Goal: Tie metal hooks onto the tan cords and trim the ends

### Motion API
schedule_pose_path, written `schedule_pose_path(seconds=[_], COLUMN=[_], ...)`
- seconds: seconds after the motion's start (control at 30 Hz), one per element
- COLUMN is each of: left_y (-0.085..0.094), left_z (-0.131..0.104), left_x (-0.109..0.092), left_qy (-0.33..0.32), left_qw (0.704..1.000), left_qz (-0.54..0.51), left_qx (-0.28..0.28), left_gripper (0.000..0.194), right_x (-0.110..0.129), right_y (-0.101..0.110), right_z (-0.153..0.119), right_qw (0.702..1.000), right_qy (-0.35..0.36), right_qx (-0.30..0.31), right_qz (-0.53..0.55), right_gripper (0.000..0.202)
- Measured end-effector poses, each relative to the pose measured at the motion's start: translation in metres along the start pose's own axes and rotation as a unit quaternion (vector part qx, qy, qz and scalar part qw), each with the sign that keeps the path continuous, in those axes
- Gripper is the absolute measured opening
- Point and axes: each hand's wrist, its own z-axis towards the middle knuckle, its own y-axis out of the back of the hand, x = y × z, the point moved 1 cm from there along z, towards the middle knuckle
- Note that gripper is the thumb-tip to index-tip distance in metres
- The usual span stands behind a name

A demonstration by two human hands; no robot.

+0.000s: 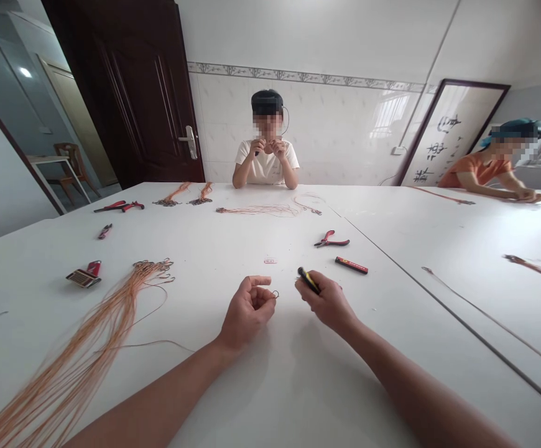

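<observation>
Near the middle of the white table [298, 386], my left hand [250, 311] pinches a small dark hook [276, 294] between thumb and fingers. To its right, my right hand [324, 298] is wrapped round a black and yellow tool [308, 280], whose type I cannot make out. The two hands are apart. Left of them lies a bundle of orange lines [107, 323] with dark hooks [153, 266] at its far end. Beyond my right hand are red-handled pliers [331, 239] and a red and black stick-like packet [351, 265].
Across the table sits a person [267, 158]; another person [485, 171] works at the far right. Pliers [119, 206], a small red tool [105, 231] and a striped box [83, 277] lie left. A dark seam [420, 280] and single lines cross the right side.
</observation>
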Motion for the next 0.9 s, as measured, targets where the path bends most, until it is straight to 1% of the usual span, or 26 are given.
schedule_pose_path(seconds=[0.07, 0.13, 0.23, 0.33, 0.4, 0.5, 0.67, 0.73, 0.8, 0.9], left_y=[0.002, 0.003, 0.002, 0.001, 0.001, 0.001, 0.001, 0.001, 0.002, 0.002], left_z=[0.002, 0.002, 0.002, 0.002, 0.001, 0.0, 0.0, 0.0, 0.0, 0.001], left_x=[0.0, 0.0, 0.0, -0.001, -0.002, -0.002, -0.001, 0.0, 0.0, 0.0], left_qy=[0.003, 0.003, 0.0, -0.008, -0.013, -0.011, -0.003, 0.0, 0.0, -0.003], left_qw=[1.0, 0.999, 0.999, 0.999, 0.998, 0.998, 0.998, 0.998, 0.998, 0.998], left_qz=[-0.01, -0.02, -0.03, -0.039, -0.046, -0.053, -0.046, -0.043, -0.04, -0.043], left_qx=[-0.018, -0.03, -0.031, -0.031, -0.034, -0.035, -0.04, -0.042, -0.047, -0.054], left_gripper=[0.032, 0.034, 0.034, 0.033, 0.033, 0.033, 0.033, 0.033, 0.033, 0.034], right_x=[0.0, 0.003, 0.005, 0.003, 0.002, 0.001, 0.007, 0.01, 0.01, 0.008], right_y=[0.002, 0.001, -0.003, -0.008, -0.011, -0.014, -0.014, -0.014, -0.014, -0.014], right_z=[0.0, -0.002, -0.006, -0.009, -0.009, -0.009, -0.011, -0.012, -0.012, -0.012], right_qw=[0.995, 0.985, 0.973, 0.968, 0.965, 0.96, 0.952, 0.95, 0.953, 0.965], right_qy=[-0.063, -0.083, -0.079, -0.064, -0.056, -0.058, -0.06, -0.057, -0.042, -0.021], right_qx=[0.028, 0.067, 0.115, 0.152, 0.167, 0.167, 0.153, 0.141, 0.139, 0.137], right_qz=[0.074, 0.136, 0.185, 0.188, 0.197, 0.216, 0.258, 0.273, 0.264, 0.221], right_gripper=[0.029, 0.035, 0.038, 0.032, 0.028, 0.029, 0.041, 0.043, 0.041, 0.032])
